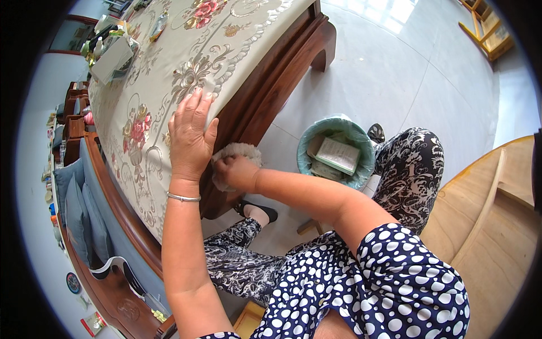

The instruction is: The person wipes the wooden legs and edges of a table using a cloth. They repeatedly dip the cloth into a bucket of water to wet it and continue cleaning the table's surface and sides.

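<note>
My left hand [192,131] lies flat on the flowered, cream tablecloth [155,56], its fingers stretched out near the table's edge. Lower down, my right hand [236,173] is closed on a fluffy, pale cloth [240,151]. It presses the cloth against the dark wooden side of the table [248,116], close to the corner. My fingers and the bunched cloth partly hide each other.
A lined bin [305,148] holding a white box [337,155] stands on the grey floor by my knee. Left is a wooden sofa with blue cushions [84,220]. A round wooden board [485,214] is at the right. Bottles and a box [113,59] sit on the table's far left.
</note>
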Demonstrator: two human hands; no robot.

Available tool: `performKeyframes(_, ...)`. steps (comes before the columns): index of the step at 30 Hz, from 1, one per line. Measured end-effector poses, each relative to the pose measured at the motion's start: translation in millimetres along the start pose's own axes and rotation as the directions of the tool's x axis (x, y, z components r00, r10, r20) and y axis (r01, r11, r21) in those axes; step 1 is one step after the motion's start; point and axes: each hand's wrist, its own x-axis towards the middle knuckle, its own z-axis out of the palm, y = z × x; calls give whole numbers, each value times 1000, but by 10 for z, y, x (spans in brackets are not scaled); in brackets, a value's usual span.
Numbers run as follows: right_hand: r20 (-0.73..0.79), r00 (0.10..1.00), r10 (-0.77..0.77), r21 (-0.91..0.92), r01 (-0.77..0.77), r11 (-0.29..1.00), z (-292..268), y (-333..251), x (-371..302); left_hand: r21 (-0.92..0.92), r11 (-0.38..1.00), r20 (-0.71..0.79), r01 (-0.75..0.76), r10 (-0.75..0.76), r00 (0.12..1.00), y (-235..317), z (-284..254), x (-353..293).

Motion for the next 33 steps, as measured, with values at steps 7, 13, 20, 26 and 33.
performKeyframes(7,123,992,-37,101,24,995,268,-190,-10,-21,1000,-17,-9,9,1000,11,5,37)
performKeyframes(13,-45,999,-13,-46,11,999,-160,616,-218,-66,998,32,18,-16,999,9,-23,16)
performKeyframes(20,-41,977,209,-131,-213,968,-886,1620,-395,-93,996,25,-14,16,1000,42,-24,70)
performKeyframes(26,-52,962,267,-148,-272,951,-1039,1857,-322,-46,999,84,3,1,996,27,-146,32)
performKeyframes(33,-62,940,336,-118,-341,932,-1043,1839,-336,-28,999,84,20,-18,996,38,-78,55)
